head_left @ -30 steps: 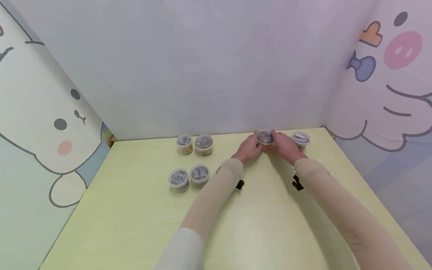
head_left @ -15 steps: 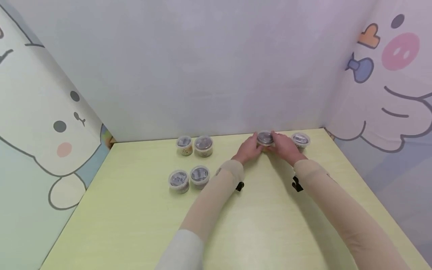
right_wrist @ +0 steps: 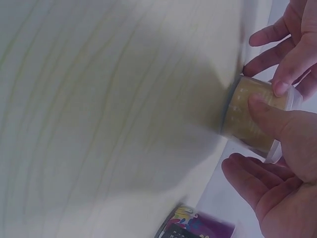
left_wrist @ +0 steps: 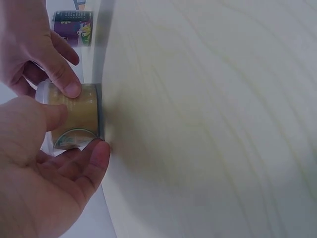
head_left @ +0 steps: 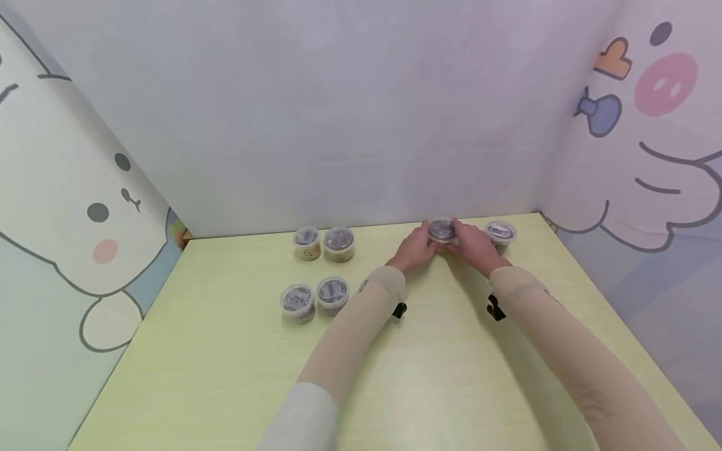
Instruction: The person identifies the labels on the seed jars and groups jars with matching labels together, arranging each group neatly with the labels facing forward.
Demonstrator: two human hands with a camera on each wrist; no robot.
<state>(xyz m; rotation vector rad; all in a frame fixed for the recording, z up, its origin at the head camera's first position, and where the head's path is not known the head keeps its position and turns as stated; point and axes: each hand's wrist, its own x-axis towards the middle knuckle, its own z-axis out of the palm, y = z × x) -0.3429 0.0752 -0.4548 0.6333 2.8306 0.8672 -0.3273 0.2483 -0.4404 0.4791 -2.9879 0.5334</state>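
A small round plastic tub with a clear lid and dark top stands near the table's back edge, between both hands. Its yellow-brown label shows in the left wrist view, where my left hand holds it with the thumb on the label and the fingers curled at the other side. My right hand grips the same tub from the opposite side, thumb pressed on the label in the right wrist view. In the head view, my left hand and right hand flank the tub with fingertips at its rim.
Just right of my right hand stands another lidded tub, whose purple label shows in the left wrist view. Two tubs sit at the back left, and two more stand nearer on the table. A white curtain hangs behind.
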